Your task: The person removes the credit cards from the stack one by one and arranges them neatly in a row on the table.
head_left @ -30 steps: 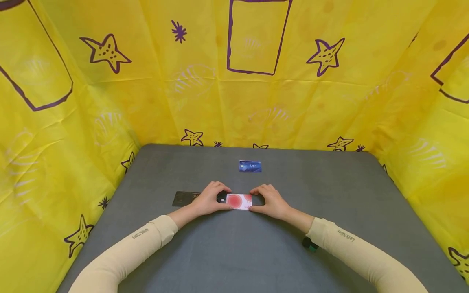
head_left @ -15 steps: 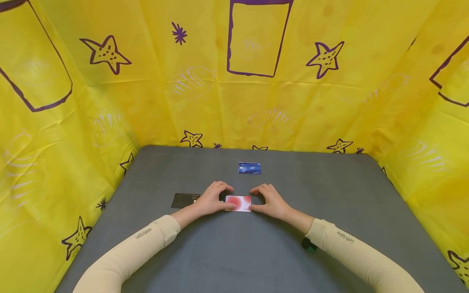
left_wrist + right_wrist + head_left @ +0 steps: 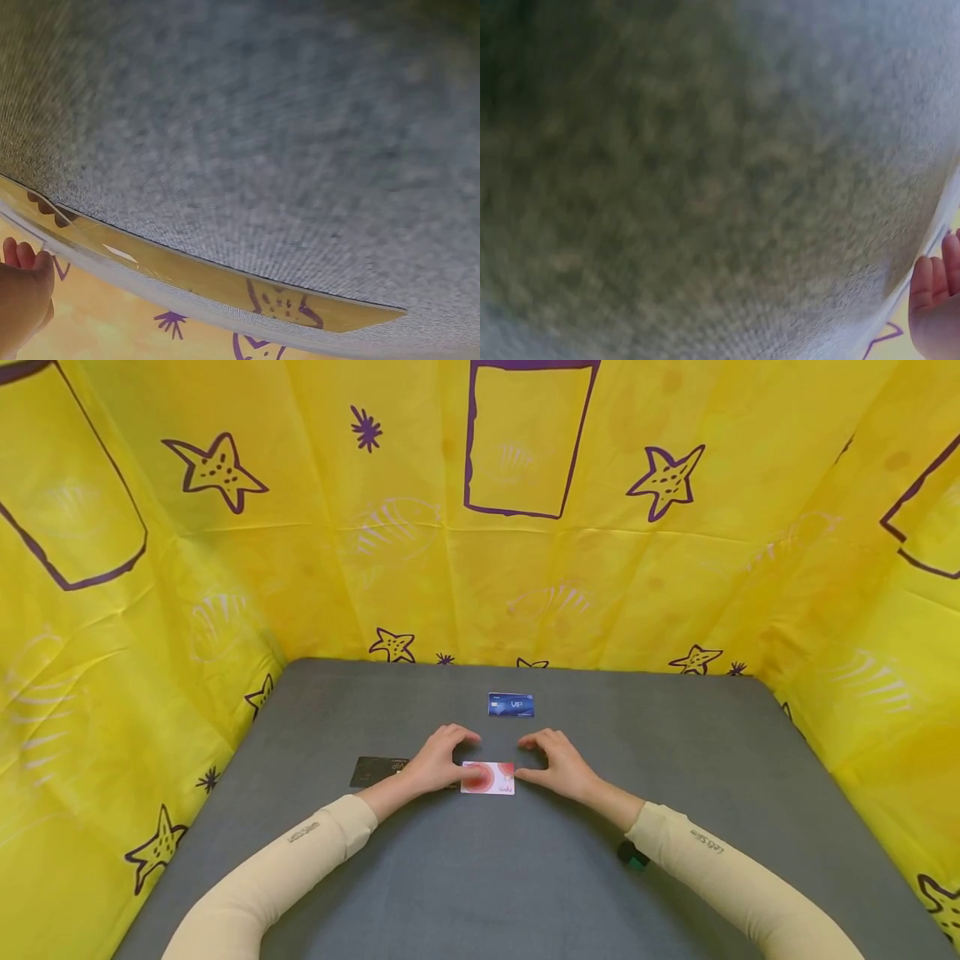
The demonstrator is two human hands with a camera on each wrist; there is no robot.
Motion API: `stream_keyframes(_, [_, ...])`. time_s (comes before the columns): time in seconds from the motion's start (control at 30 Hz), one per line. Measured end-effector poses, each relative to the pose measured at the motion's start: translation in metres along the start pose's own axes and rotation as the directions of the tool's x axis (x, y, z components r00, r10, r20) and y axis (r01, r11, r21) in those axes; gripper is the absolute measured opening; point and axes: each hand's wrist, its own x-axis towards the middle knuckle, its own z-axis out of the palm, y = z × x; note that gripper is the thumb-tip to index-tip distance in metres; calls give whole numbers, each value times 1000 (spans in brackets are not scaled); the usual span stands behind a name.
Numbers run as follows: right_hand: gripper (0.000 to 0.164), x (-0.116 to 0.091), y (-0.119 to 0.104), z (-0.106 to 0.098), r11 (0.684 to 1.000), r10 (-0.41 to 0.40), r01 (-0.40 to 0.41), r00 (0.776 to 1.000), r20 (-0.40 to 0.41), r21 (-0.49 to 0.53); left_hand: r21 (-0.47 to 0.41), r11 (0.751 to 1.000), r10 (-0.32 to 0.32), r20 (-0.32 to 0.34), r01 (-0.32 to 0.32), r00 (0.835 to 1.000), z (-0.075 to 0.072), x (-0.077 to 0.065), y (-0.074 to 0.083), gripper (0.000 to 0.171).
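Note:
In the head view a white card with red circles [image 3: 491, 785] lies flat on the grey table [image 3: 480, 877] between both hands. My left hand [image 3: 431, 766] is over its left side, the thumb overlapping the card and the fingers arched beyond it. Just past the card's right edge is my right hand [image 3: 562, 767], its thumb and fingers apart with nothing between them. A black VIP card [image 3: 372, 770] lies to the left, partly hidden under the left hand. The left wrist view shows a glossy card [image 3: 225, 274] reflecting the yellow wall, with the left hand's fingers near its end.
A blue VIP card [image 3: 512, 705] lies farther back on the table. Yellow cloth [image 3: 480, 577] with purple drawings encloses the table at the back and both sides. A small dark green-black object [image 3: 633, 855] shows beside the right sleeve.
Both hands held the white card by its edges one second ago. Now their fingers have spread from it, the right hand shifting slightly right, and the card stays lying on the table.

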Motion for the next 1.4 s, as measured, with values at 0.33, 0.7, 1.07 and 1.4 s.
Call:
stream_keyframes(0.33, [47, 7, 7, -5, 995, 89, -89, 996, 4, 35, -36, 995, -89, -8, 89, 996, 1, 14, -2, 58])
stream_keyframes(0.7, [48, 20, 12, -5, 980, 171, -168, 985, -17, 108, -66, 990, -126, -32, 123, 992, 3, 26, -2, 60])
stream_keyframes(1.07, [48, 35, 15, -8, 967, 229, -220, 972, -58, 128, -98, 984, -159, -80, 151, 984, -1, 41, 1, 60])
stream_keyframes(1.4, [49, 46, 20, -10, 958, 271, -263, 961, -60, 110, -96, 978, -192, -84, 184, 978, -1, 54, 2, 59])
